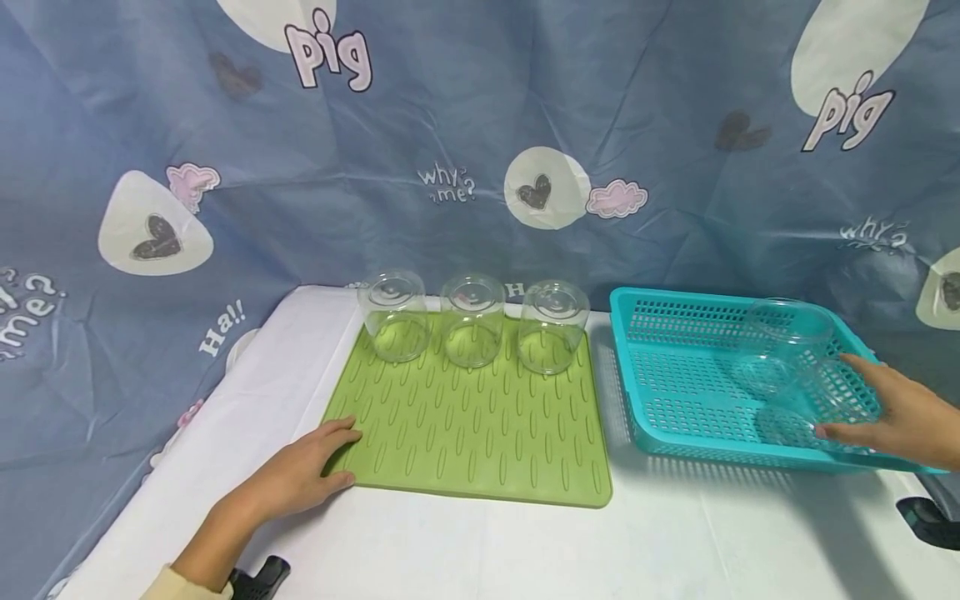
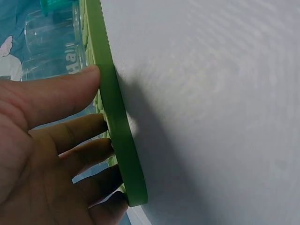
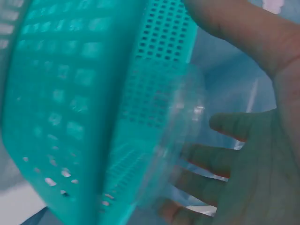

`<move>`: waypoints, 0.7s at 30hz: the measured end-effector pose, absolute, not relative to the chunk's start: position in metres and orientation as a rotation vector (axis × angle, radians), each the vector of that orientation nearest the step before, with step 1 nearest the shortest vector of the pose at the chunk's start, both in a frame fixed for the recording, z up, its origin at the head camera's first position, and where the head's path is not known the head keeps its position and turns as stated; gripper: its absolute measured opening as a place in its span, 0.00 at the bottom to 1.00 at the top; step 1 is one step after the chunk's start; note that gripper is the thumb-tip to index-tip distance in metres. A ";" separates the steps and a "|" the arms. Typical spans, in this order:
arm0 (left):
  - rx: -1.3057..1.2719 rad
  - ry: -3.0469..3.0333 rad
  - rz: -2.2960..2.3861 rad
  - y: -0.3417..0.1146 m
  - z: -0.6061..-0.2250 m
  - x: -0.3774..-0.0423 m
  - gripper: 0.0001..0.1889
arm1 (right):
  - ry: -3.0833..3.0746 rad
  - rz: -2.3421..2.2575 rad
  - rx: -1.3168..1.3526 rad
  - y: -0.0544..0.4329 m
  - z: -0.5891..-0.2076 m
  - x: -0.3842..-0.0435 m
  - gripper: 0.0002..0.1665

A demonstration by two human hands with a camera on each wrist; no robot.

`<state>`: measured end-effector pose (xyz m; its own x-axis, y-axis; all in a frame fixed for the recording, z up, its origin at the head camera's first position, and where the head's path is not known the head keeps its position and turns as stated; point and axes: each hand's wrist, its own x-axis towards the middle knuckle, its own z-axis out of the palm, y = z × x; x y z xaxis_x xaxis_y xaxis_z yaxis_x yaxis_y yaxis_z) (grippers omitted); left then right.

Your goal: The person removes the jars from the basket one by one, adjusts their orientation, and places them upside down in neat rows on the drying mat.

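My left hand (image 1: 300, 471) lies at the near left corner of a green drying mat (image 1: 465, 450), its spread fingers and thumb touching the edge. In the left wrist view the thumb and fingertips sit against the mat's thick rim (image 2: 117, 112). My right hand (image 1: 903, 417) reaches over the right end of a turquoise basket (image 1: 637, 408), thumb and fingers spread apart. Right by those fingers is a clear glass cup (image 1: 840, 392) inside the basket, blurred in the right wrist view. Another clear cup (image 1: 783, 333) stands behind it.
Three clear cups, left (image 1: 393, 317), middle (image 1: 472, 321) and right (image 1: 553, 327), stand upside down in a row along the mat's far edge. A white cloth (image 1: 675, 533) covers the table. A blue printed curtain (image 1: 465, 125) hangs behind.
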<state>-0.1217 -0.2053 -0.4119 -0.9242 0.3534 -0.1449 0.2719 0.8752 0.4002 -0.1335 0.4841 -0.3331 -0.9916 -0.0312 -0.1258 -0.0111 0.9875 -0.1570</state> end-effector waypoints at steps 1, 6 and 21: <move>0.477 2.832 0.560 -0.205 -0.412 -0.122 0.30 | 2.991 -0.220 -0.032 0.485 -0.337 -0.134 0.75; 0.478 2.825 0.557 -0.205 -0.412 -0.122 0.30 | 2.960 -0.131 -0.073 0.485 -0.347 -0.137 0.72; 0.480 2.835 0.560 -0.205 -0.412 -0.121 0.30 | 3.179 -0.012 0.145 0.489 -0.352 -0.130 0.71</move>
<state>-0.1212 -0.2054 -0.4123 -0.9245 0.3539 -0.1415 0.2734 0.8745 0.4005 -0.1297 0.4889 -0.3524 -0.9950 0.0913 0.0405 0.0910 0.9958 -0.0096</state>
